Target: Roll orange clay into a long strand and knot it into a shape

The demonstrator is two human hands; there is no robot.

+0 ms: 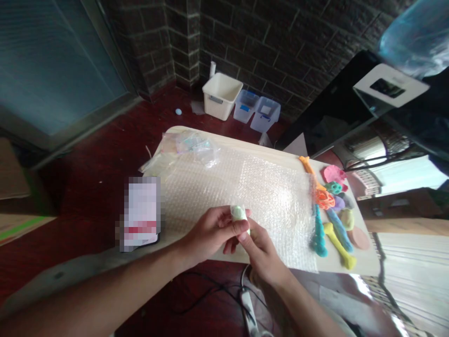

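Observation:
A small pale green piece in what looks like clear plastic wrap [238,213] is held in front of me, above the near part of the table. My left hand [213,229] grips it, the thumb laid across its lower part. Closing in from the other side, my right hand [260,248] pinches its lower end, with the thumb tip against my left thumb. My fingers hide most of the piece, so its full shape cannot be made out. Beneath both hands a sheet of bubble wrap [224,182] covers much of the light wooden table [242,144].
Along the table's right side lie several coloured clay-like pieces, among them a yellow bone shape [339,245], a teal twisted stick [319,234] and an orange lump [324,199]. Crumpled clear bags [201,147] lie far left. A blurred-out item [141,213] is at the left edge; bins [220,96] stand behind.

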